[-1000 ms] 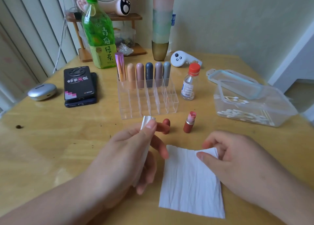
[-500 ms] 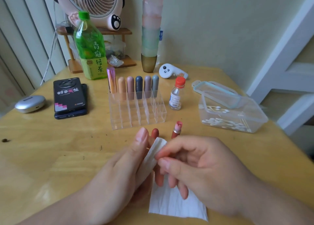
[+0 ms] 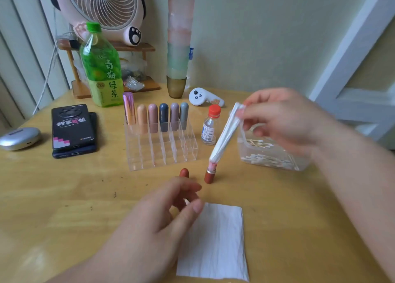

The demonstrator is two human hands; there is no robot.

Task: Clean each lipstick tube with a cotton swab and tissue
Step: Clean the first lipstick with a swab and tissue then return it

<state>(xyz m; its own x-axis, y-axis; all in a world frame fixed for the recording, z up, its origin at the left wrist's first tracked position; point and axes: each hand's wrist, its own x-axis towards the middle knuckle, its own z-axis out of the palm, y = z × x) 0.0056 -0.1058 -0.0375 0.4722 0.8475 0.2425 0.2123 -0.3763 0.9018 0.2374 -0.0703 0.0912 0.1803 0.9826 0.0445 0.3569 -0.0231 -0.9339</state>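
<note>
White folded tissue (image 3: 224,133), held by the left hand (image 3: 158,216) over the flat sheet (image 3: 215,242) half a second ago, now hangs from the right hand (image 3: 284,120) at the upper right, pinched at its top end. Its lower end meets the tip of the open lipstick (image 3: 210,172), so wiping looks about to begin. The left hand's grip is loosely curled at lower centre; whether it holds anything I cannot tell. The lipstick stands upright on the desk (image 3: 64,197) at frame centre: rust-red base, metal collar, smeared pink bullet, cap (image 3: 184,173) just beside.
</note>
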